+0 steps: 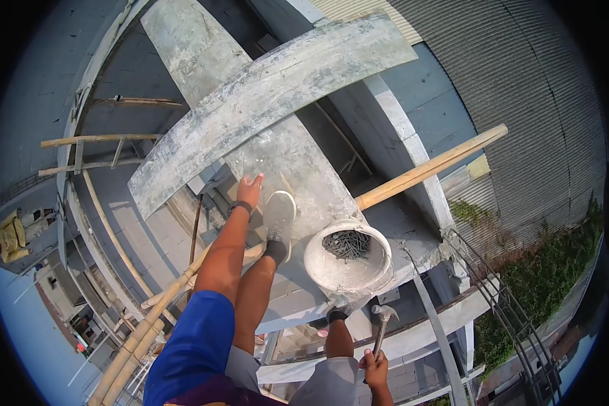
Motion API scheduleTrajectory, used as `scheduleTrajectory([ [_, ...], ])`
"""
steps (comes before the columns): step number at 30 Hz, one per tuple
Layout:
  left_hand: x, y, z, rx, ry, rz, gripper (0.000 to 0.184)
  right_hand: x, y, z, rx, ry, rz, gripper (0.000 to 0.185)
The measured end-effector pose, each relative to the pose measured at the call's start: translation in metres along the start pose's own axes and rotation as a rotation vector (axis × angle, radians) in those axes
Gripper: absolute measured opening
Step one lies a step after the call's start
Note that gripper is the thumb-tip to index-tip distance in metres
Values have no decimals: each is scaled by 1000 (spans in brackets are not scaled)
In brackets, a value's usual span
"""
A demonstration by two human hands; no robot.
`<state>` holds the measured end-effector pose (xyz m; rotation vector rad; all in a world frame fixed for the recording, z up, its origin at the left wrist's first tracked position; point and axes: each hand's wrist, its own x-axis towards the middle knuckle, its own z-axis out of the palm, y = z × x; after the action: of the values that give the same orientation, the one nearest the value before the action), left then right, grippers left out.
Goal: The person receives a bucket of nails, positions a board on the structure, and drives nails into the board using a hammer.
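Observation:
My right hand (375,369) is closed round the handle of a claw hammer (384,313), its metal head pointing up near my right leg. My left hand (250,191), with a dark band at the wrist, reaches out over a weathered board (298,162). Its fingers look apart, and I see nothing held in them. Beside it is my shoe (279,215), planted on the board. A whitish bucket (318,260) stands between my feet and contains a heap of nails (346,244). Another grey-white board (271,91) lies crosswise just beyond my left hand.
I stand high among beams and openings that drop to a lower floor. Bamboo poles (132,355) run at lower left, and a wooden pole (433,166) juts out right. Steel rebar (514,314), a concrete beam (413,152) and a corrugated roof (521,81) lie to the right.

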<state>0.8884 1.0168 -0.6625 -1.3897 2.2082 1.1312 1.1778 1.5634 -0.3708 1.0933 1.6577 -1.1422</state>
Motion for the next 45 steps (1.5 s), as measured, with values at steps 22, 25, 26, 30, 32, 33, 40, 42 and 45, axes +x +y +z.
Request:
scheduleTrajectory([
  [22,174,-41,-56,-1192,424,-554,89,155,-159,172,-606,-22,-102,54],
  [25,172,-52,-63,-1294,452,-508,65,157,-170,173,-744,-3,-121,60],
  [26,163,-55,-63,-1338,404,-494,60,154,-167,172,-811,15,-139,62],
  [30,135,-37,-100,-1433,234,-457,37,148,-174,170,-887,-50,-96,65],
  [32,121,-27,-109,-1503,233,-396,36,147,-172,170,-863,-45,-117,64],
  [33,115,-20,-114,-1501,234,-405,35,146,-170,169,-857,-37,-129,64],
  [40,26,23,-136,-1506,259,-438,38,130,-153,139,-614,-85,-240,70],
  [42,-13,26,-136,-1528,259,-422,36,130,-143,127,-566,-69,-243,73],
  [45,-83,33,-138,-1485,255,-409,35,113,-146,106,-470,-41,-277,73],
])
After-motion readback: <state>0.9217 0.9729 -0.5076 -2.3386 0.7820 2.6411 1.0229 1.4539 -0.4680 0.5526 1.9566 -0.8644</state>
